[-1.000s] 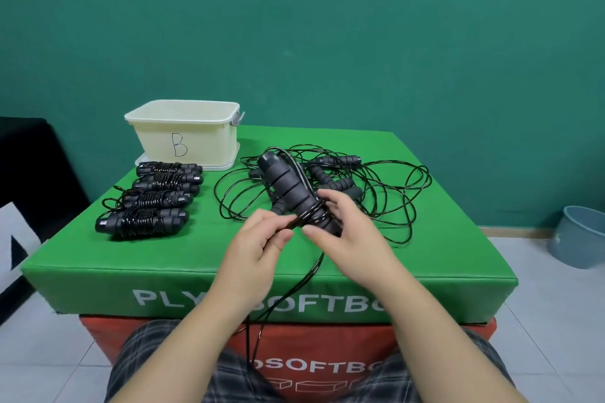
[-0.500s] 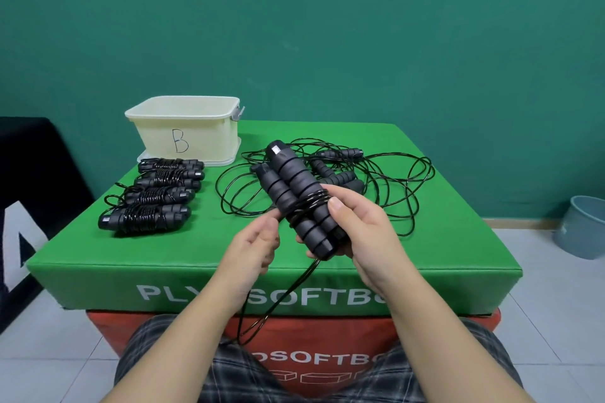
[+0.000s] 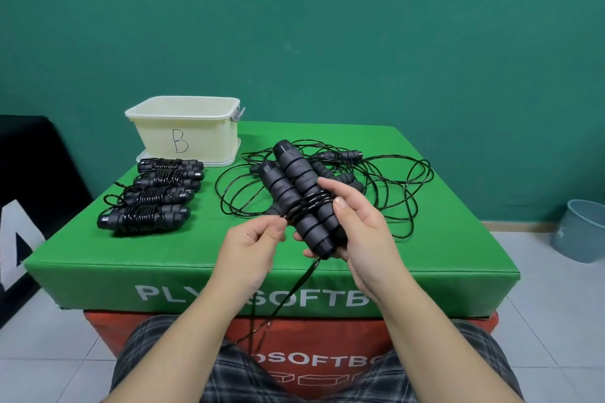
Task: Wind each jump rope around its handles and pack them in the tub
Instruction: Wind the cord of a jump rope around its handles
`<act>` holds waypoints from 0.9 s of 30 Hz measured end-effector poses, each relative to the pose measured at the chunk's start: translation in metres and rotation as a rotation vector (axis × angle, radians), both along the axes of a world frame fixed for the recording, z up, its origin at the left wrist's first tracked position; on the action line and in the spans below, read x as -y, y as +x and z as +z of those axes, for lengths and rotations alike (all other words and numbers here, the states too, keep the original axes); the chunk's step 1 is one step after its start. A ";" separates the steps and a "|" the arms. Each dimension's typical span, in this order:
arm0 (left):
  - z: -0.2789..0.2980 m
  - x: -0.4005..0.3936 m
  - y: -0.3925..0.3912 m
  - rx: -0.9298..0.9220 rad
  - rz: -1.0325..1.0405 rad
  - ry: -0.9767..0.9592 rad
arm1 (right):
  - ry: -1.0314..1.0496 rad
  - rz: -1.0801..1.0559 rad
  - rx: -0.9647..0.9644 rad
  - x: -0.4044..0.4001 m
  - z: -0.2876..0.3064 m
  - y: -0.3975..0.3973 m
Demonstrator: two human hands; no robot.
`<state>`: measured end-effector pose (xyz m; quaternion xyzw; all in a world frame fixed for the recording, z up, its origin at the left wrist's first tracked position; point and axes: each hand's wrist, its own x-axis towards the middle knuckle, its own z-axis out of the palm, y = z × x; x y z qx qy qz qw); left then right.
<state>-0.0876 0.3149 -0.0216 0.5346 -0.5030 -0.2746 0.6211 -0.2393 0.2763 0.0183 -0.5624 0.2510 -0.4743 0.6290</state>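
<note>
Green padded desk (image 3: 442, 258) before a teal wall. Paired handles (image 3: 299, 198) gripped in right hand (image 3: 355, 232), held side by side to take the windings. Cord (image 3: 302, 206) pinched in left hand (image 3: 253, 244), kept taut for the next turn. Four wound ropes (image 3: 154, 196) laid beside tub (image 3: 186, 132), not yet packed. Loose ropes (image 3: 386, 183) tangled behind.

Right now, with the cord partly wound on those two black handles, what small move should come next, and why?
Probably another loop: the left hand pinches the cord and should carry it round the paired handles that the right hand grips. Only a few turns sit there, and slack hangs below the green box.
</note>
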 end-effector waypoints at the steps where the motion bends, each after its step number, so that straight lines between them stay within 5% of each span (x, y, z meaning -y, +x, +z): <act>1: 0.002 -0.001 -0.001 0.081 0.051 -0.020 | 0.007 -0.020 0.002 0.000 0.000 0.001; 8: -0.011 0.006 0.008 0.401 0.091 -0.038 | 0.026 -0.049 0.030 -0.003 -0.001 0.004; 14: -0.010 0.007 0.002 -0.112 -0.162 0.084 | 0.004 0.066 -0.020 -0.002 0.004 0.002; 17: -0.005 0.002 -0.002 -0.229 -0.155 0.094 | -0.071 0.037 -0.135 0.005 0.001 0.003; 23: 0.002 0.000 -0.002 -0.115 0.085 -0.028 | -0.572 -0.338 -0.477 0.011 -0.011 0.006; 27: 0.014 -0.003 -0.006 -0.028 0.176 -0.089 | -0.571 -0.309 -0.590 0.007 -0.007 0.008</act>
